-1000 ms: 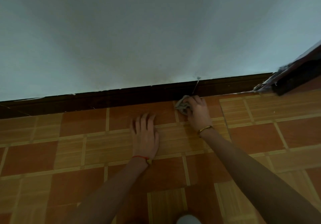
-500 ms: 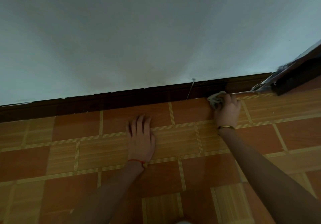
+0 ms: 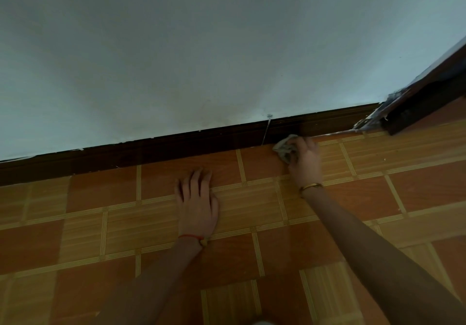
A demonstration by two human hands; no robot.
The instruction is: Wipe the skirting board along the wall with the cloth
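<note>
A dark brown skirting board [image 3: 176, 151] runs along the foot of the pale wall, from the left edge to a door frame on the right. My right hand [image 3: 306, 164], with a gold bangle at the wrist, is shut on a crumpled grey cloth [image 3: 282, 148]. It presses the cloth against the bottom of the board where it meets the floor, just right of a thin pale line crossing the board. My left hand [image 3: 198, 199] lies flat on the floor tiles with its fingers apart, a red thread at the wrist, holding nothing.
A dark door frame [image 3: 426, 100] with chipped pale paint at its base stands at the right end of the board. Orange and tan patterned tiles [image 3: 353, 198] cover the floor. The wall [image 3: 201, 47] above is bare.
My right hand slid the cloth to the right along the board, then came back slightly to the left. The left hand stayed flat on the floor.
</note>
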